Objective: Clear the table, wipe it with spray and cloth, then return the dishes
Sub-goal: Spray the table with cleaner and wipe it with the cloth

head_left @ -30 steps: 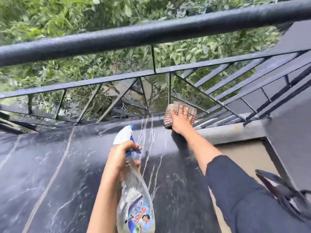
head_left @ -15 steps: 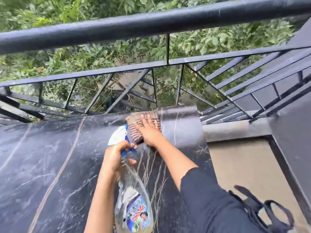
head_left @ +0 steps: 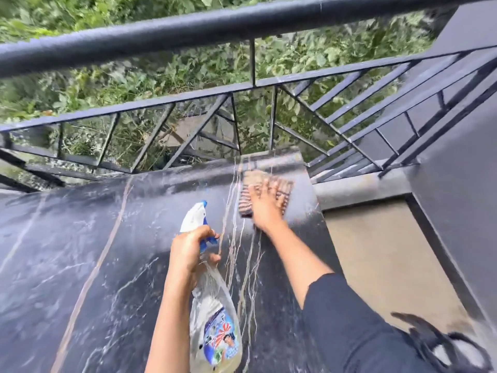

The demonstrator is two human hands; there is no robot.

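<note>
The cloth [head_left: 265, 192], a striped brown and pale rag, lies flat on the black marble table [head_left: 80, 251] near its far right corner, blurred by motion. The right hand [head_left: 265, 208] is pressed down on top of it with the palm flat and the fingers [head_left: 271, 185] spread wide toward the far edge, so the cloth shows beyond the fingertips and along the hand's left side. The hand pins the cloth against the surface and is not curled around it. A dark sleeve [head_left: 349, 319] covers the right forearm from about the elbow back.

To the left of that hand and nearer the person, the left hand [head_left: 189, 254] is wrapped around the neck of the spray bottle [head_left: 215, 327], fingers curled closed about it with the forefinger over the blue trigger. The white and blue nozzle head sticks out beyond the hand and points toward the far edge. The clear body, with a colourful label and pale liquid, hangs below the hand, above the table. Whether the trigger is being squeezed cannot be told.

Between the two hands, pale veins run along the marble from the far edge toward the person. The tabletop around both hands is bare.

Beyond the right hand's fingertips stands a black metal railing [head_left: 242, 22], with green foliage [head_left: 134, 76] behind it. To the right of the right forearm lies a tan floor [head_left: 382, 251], bounded by a dark wall [head_left: 457, 184].
</note>
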